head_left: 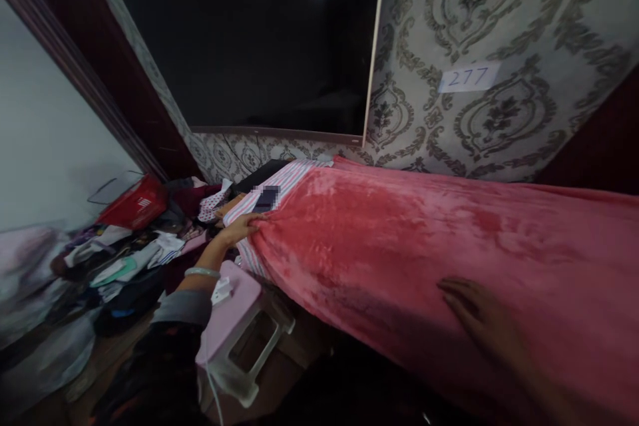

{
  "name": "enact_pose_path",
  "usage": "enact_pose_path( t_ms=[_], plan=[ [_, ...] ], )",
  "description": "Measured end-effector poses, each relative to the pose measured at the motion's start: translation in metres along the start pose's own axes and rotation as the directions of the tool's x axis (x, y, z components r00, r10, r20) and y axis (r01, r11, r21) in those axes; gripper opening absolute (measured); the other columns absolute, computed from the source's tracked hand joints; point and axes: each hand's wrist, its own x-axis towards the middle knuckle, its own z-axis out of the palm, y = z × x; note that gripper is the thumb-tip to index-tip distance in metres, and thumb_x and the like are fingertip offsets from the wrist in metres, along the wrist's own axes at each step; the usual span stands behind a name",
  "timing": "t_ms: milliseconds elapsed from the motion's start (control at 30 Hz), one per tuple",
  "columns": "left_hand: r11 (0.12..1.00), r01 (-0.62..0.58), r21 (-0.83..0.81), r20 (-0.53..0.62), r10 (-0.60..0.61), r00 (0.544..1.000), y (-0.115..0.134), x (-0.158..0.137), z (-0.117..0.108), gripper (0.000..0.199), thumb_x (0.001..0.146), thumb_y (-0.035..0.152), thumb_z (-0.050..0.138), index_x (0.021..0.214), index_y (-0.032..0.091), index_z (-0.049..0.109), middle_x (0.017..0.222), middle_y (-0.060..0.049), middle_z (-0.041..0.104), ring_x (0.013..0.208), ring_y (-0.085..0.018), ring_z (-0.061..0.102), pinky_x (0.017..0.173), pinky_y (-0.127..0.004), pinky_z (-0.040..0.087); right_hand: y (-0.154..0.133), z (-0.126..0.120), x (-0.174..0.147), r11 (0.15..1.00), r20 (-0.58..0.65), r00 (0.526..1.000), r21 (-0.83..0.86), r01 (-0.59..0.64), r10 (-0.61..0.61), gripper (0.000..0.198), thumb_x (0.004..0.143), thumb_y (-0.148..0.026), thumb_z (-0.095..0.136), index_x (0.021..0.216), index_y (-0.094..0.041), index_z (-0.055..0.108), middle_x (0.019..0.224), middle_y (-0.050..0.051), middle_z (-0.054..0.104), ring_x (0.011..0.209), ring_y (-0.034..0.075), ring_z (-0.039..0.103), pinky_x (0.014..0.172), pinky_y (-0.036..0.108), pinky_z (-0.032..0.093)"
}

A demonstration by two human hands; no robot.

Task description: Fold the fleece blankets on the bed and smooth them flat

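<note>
A long red plush blanket [379, 233] lies spread over a raised surface below the wall screen. My left hand [239, 229] is closed on the blanket's left end near its front corner, and folds run out from the fingers. Beneath that end shows a striped cloth [292, 176] in pink, white and blue. On the cloth, just beyond my left hand, is a small dark object [267, 200], partly blurred out. My right hand [469, 309] is over the blanket's front part, fingers stretched out and holding nothing; whether the palm presses down is hard to tell.
A pink plastic stool [239, 299] with a white power socket [222, 291] and cable stands below my left arm. Piled clothes [144, 256] and a red bag [137, 203] cover the left side. A large dark screen [274, 40] hangs on the patterned wall [414, 80].
</note>
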Motion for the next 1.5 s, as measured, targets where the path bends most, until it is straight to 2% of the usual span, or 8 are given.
enact_pose_path(
  t_ms=[200, 333, 533, 667, 900, 1133, 1367, 1500],
  plan=[
    [0.996, 0.0, 0.093, -0.143, 0.013, 0.99, 0.0, 0.01, -0.003, 0.018, 0.056, 0.036, 0.07, 0.068, 0.022, 0.066, 0.074, -0.003, 0.065, 0.086, -0.025, 0.061, 0.091, -0.037, 0.05, -0.011, -0.005, 0.004, 0.999, 0.008, 1.0, 0.016, -0.03, 0.03, 0.042, 0.093, -0.055, 0.048, 0.102, -0.024, 0.075, 0.109, 0.009, 0.073, 0.107, 0.031, 0.065, 0.099, 0.054, 0.051],
    [0.993, -0.032, 0.118, -0.227, 0.059, 0.972, 0.013, 0.008, -0.008, 0.018, 0.063, 0.036, 0.066, 0.073, 0.022, 0.064, 0.08, -0.002, 0.064, 0.091, -0.024, 0.059, 0.093, -0.034, 0.048, -0.012, -0.008, 0.004, 0.999, 0.023, 1.0, 0.031, -0.021, 0.02, 0.04, 0.093, -0.051, 0.05, 0.107, -0.023, 0.074, 0.112, 0.01, 0.072, 0.108, 0.03, 0.065, 0.099, 0.051, 0.051],
    [0.991, -0.034, 0.129, -0.302, 0.072, 0.95, 0.045, 0.006, -0.023, 0.023, 0.066, 0.035, 0.064, 0.083, 0.019, 0.064, 0.085, 0.0, 0.066, 0.084, -0.019, 0.058, 0.083, -0.029, 0.05, -0.025, -0.002, 0.01, 0.983, 0.02, 0.992, -0.133, 0.128, -0.127, 0.04, 0.088, -0.049, 0.059, 0.116, -0.023, 0.073, 0.12, 0.013, 0.069, 0.111, 0.032, 0.062, 0.098, 0.052, 0.05],
    [0.99, -0.023, 0.139, -0.348, 0.07, 0.935, 0.072, 0.011, -0.036, 0.026, 0.061, 0.036, 0.065, 0.081, 0.019, 0.064, 0.075, 0.002, 0.062, 0.075, -0.016, 0.055, 0.071, -0.025, 0.048, -0.036, 0.012, 0.019, 0.965, 0.087, 0.979, -0.173, 0.195, -0.182, 0.052, 0.087, -0.051, 0.062, 0.129, -0.021, 0.067, 0.133, 0.015, 0.062, 0.119, 0.035, 0.058, 0.102, 0.056, 0.046],
    [0.985, -0.006, 0.175, -0.441, 0.084, 0.894, 0.12, 0.017, -0.049, 0.026, 0.057, 0.031, 0.066, 0.08, 0.019, 0.066, 0.067, 0.005, 0.058, 0.064, -0.012, 0.05, 0.06, -0.022, 0.042, -0.045, 0.015, 0.033, 0.981, 0.199, 0.975, -0.145, 0.126, -0.096, 0.076, 0.081, -0.059, 0.068, 0.145, -0.021, 0.053, 0.149, 0.016, 0.049, 0.135, 0.037, 0.045, 0.11, 0.057, 0.039],
    [0.973, -0.02, 0.229, -0.429, 0.119, 0.895, 0.146, 0.022, -0.057, 0.032, 0.059, 0.038, 0.065, 0.084, 0.019, 0.066, 0.062, 0.005, 0.054, 0.057, -0.012, 0.049, 0.054, -0.023, 0.039, -0.063, 0.016, 0.043, 0.996, 0.037, 0.999, -0.079, 0.042, -0.039, 0.021, 0.087, -0.025, 0.053, 0.096, -0.019, 0.071, 0.099, 0.011, 0.07, 0.097, 0.026, 0.063, 0.089, 0.041, 0.051],
    [0.894, -0.009, 0.448, -0.399, 0.209, 0.893, 0.169, 0.025, -0.052, 0.024, 0.065, 0.031, 0.06, 0.085, 0.019, 0.066, 0.069, 0.003, 0.056, 0.064, -0.015, 0.05, 0.062, -0.025, 0.041, -0.064, -0.003, 0.053, 0.995, -0.246, 0.969, -0.09, -0.039, 0.015, 0.024, 0.091, -0.023, 0.038, 0.092, -0.022, 0.062, 0.089, 0.009, 0.07, 0.084, 0.024, 0.064, 0.08, 0.034, 0.051],
    [0.864, -0.044, 0.502, -0.445, 0.301, 0.844, 0.171, 0.03, -0.048, 0.013, 0.065, 0.026, 0.066, 0.076, 0.019, 0.063, 0.069, 0.004, 0.049, 0.068, -0.015, 0.048, 0.069, -0.026, 0.042, -0.063, -0.033, 0.066, 0.976, -0.323, 0.945, -0.219, -0.014, -0.059, 0.024, 0.094, -0.03, 0.039, 0.095, -0.022, 0.062, 0.089, 0.01, 0.07, 0.081, 0.024, 0.066, 0.073, 0.033, 0.049]
  ],
)
